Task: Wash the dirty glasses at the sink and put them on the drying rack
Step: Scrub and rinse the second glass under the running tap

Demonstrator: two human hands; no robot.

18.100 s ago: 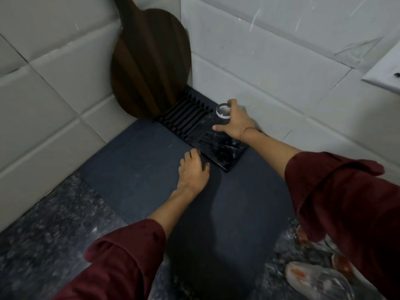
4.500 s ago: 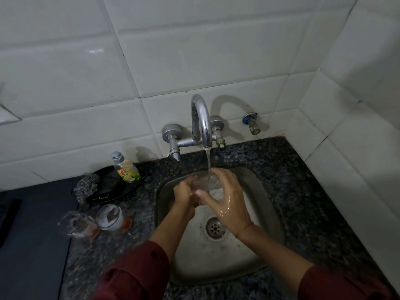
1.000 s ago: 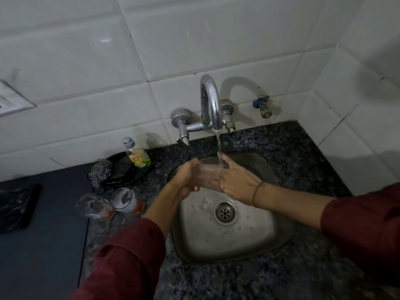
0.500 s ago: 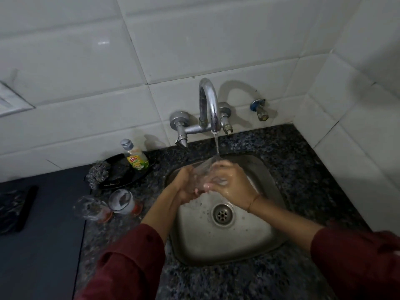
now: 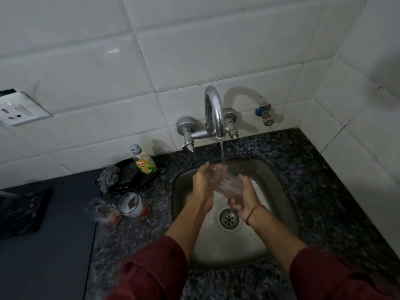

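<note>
Since half a second ago the right hand (image 5: 242, 198) has slipped off the top of the clear drinking glass (image 5: 229, 182) and down to its base end, nearer the person's body, with its fingers curled under and around it. The left hand (image 5: 202, 182) cups the other end, fingers bent round the rim. Both hands hold the glass between them, tilted over the square steel sink basin (image 5: 270, 239).

A thin stream of water (image 5: 221, 150) from the curved chrome tap (image 5: 213, 109) falls onto the rim end, just by the left fingertips. Just below the right wrist, with its red thread bracelet (image 5: 253, 213), sits the round drain (image 5: 228, 219).

Well left of the left hand, on the speckled dark granite counter (image 5: 313, 169), stand a dirty glass with reddish dregs (image 5: 104, 211) and a white-filmed dirty glass (image 5: 132, 204), close together. Beyond them a yellow-green dish soap bottle (image 5: 144, 162) and a grey steel scrubber (image 5: 108, 176) rest on a black oval dish (image 5: 129, 182). Farther left still, blurred at the edge, lies the black drying rack (image 5: 19, 211).
</note>
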